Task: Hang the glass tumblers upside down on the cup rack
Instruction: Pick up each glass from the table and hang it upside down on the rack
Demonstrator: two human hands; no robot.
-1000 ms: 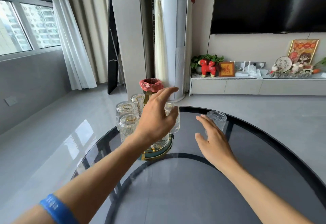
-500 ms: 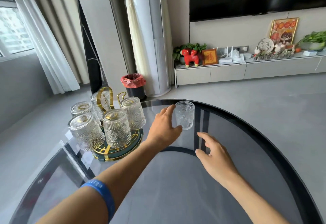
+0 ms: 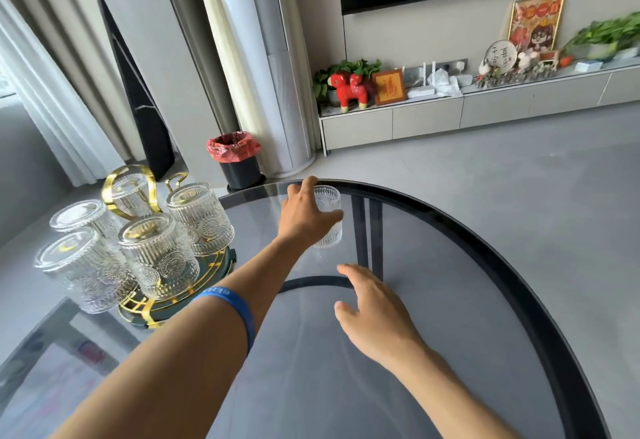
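Observation:
A ribbed glass tumbler stands upright near the far edge of the dark glass table. My left hand is wrapped around its left side, thumb across the front. At the table's left stands the gold and green cup rack with a gold loop handle. Several tumblers hang on it upside down, among them one at the right and one at the front. My right hand hovers flat over the table nearer to me, fingers apart, holding nothing.
A black bin with a red liner stands on the floor beyond the table's far edge. A low white cabinet with ornaments runs along the far wall. The table's dark rim curves round on the right.
My left hand has closed around the upright tumbler, which it was only reaching half a second ago. A second ago it was at the rack. The view has swung right and down.

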